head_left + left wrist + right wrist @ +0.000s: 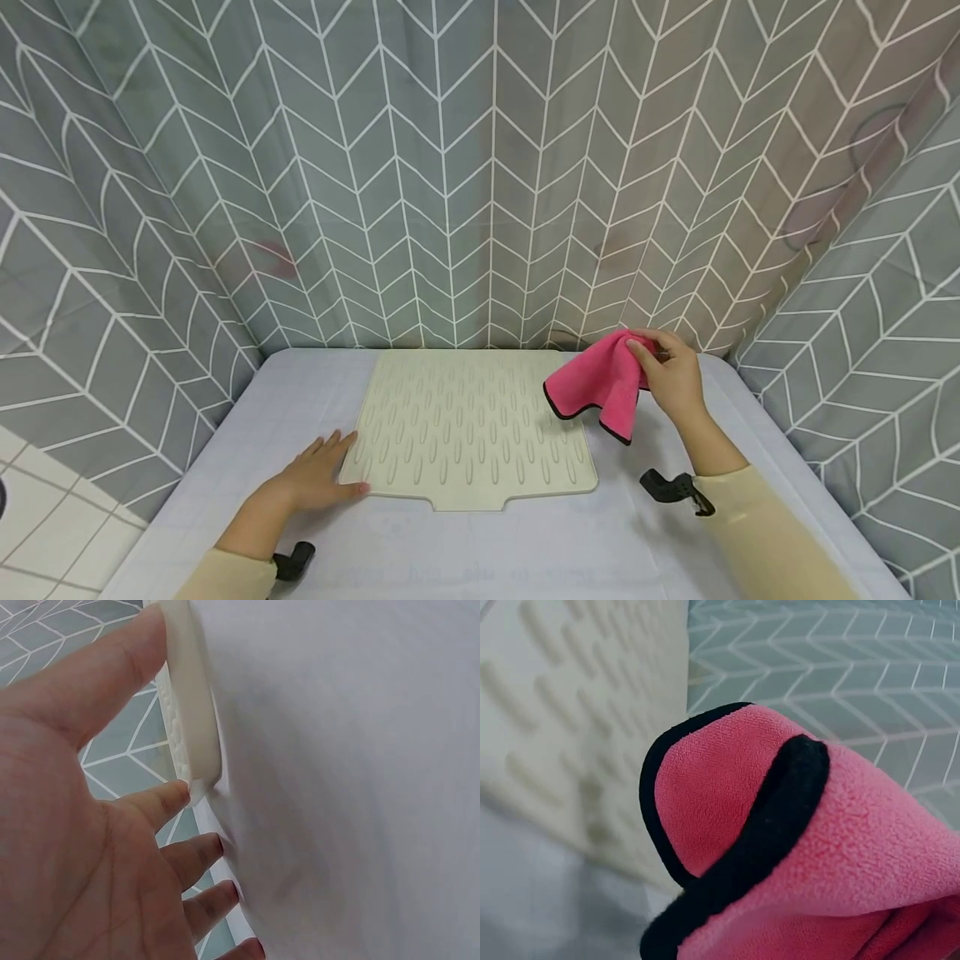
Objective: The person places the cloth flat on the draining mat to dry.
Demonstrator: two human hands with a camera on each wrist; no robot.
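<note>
A cream-coloured flat board [465,425] with rows of long raised bumps and a short tab at its front edge lies on the table. My left hand [318,475] rests at the board's left front corner with its fingers spread. In the left wrist view, the thumb and index fingertip touch the side of the board [196,712], while the other fingertips rest on the white cloth. My right hand [675,375] pinches a pink cloth [596,375] with black edging, which hangs over the board's right side. The right wrist view shows the folded cloth [870,825], but not the fingers.
A white tablecloth [420,554] covers the table. Grey curtains [465,167] with a white zigzag pattern stand close behind it and on both sides. White floor tiles [45,517] show at the lower left.
</note>
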